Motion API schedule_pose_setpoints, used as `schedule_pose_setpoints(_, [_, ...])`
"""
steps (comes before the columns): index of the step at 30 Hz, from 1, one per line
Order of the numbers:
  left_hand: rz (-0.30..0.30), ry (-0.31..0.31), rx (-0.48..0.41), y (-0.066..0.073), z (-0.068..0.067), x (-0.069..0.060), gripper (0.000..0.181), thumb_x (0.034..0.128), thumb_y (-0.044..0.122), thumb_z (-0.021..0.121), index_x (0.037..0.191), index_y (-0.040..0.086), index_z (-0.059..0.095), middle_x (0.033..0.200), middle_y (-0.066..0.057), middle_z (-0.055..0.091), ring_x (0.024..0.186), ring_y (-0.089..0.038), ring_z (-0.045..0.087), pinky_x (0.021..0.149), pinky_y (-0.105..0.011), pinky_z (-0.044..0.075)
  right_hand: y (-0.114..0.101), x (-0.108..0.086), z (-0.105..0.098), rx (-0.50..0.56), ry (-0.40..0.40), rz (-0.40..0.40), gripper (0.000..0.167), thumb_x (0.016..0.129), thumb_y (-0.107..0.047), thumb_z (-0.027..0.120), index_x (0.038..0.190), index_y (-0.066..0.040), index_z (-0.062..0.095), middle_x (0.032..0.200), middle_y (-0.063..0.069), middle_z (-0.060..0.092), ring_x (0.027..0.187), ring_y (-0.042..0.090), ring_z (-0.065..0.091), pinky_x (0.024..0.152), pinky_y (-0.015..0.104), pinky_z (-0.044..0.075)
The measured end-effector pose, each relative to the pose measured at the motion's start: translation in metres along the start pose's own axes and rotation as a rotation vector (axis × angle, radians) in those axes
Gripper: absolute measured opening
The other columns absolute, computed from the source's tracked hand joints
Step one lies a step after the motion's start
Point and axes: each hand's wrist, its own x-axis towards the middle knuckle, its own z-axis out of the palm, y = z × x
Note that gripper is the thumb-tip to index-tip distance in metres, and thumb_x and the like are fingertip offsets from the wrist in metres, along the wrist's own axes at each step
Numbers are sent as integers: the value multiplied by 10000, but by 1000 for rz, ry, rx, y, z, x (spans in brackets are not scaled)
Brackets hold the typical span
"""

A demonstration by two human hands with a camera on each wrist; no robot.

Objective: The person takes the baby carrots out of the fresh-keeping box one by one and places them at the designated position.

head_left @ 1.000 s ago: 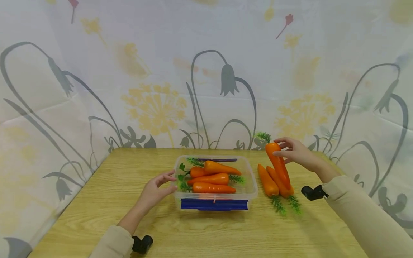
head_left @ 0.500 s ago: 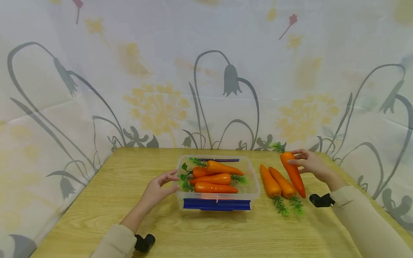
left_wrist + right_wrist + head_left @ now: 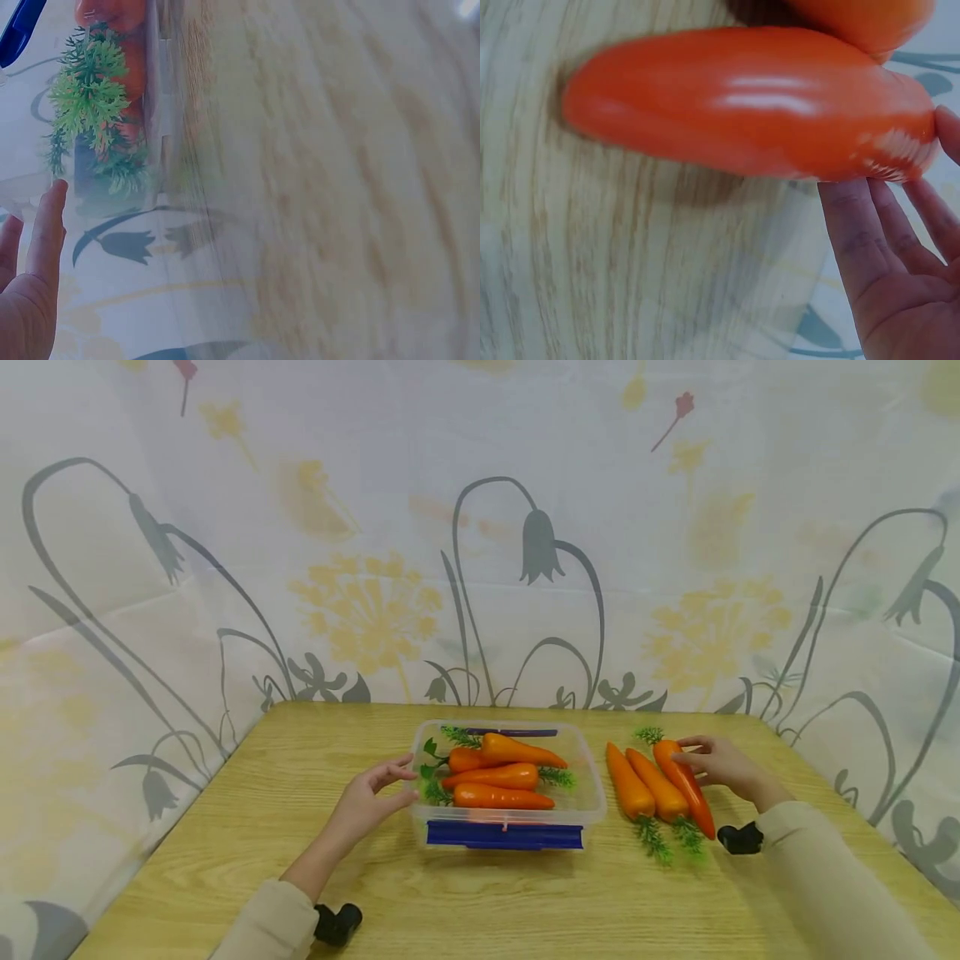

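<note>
My right hand [image 3: 729, 768] holds an orange carrot [image 3: 682, 789] near its thick end, thumb on one side and fingers on the other. That carrot slants beside two more, a left carrot [image 3: 627, 785] and a middle carrot [image 3: 658, 789], whose green tops point toward me. In the right wrist view the held carrot [image 3: 742, 105] appears to lie on the wood. A clear plastic container [image 3: 592, 814] stands in the middle with several carrots [image 3: 498, 797] inside. Fingers of my left hand [image 3: 360, 806] are extended at its left wall, seemingly touching the rim.
The container has a blue latch [image 3: 504, 835] on its near side and another along the far side. Everything stands on a wooden table [image 3: 465, 902]. Behind it hangs a flower-printed cloth [image 3: 360, 510]. Black wrist cameras sit by both cuffs.
My right hand has moved right and down with its carrot, from above the two loose carrots to beside them. The left hand stays at the container's side. The view has shifted slightly.
</note>
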Motion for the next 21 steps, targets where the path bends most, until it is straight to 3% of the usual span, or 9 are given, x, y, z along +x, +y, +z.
schedule_pose_setpoints(12, [-3, 5, 6, 0, 0, 1, 266, 848, 101, 682, 1088, -5, 639, 1406, -48, 439, 1288, -323, 374, 986, -525, 349, 3, -1, 6, 54, -80, -35, 585, 939, -93, 547, 1329, 215, 240, 1191, 364, 465, 991, 329, 594, 804, 393, 517])
schedule_pose_setpoints(21, [6, 0, 5, 0, 0, 1, 270, 851, 112, 682, 1092, 0, 637, 1409, -56, 435, 1294, -338, 360, 991, -540, 335, -1, 2, 4, 1, -98, -42, 576, 935, -99, 557, 1321, 210, 260, 1181, 371, 464, 995, 352, 585, 800, 410, 517])
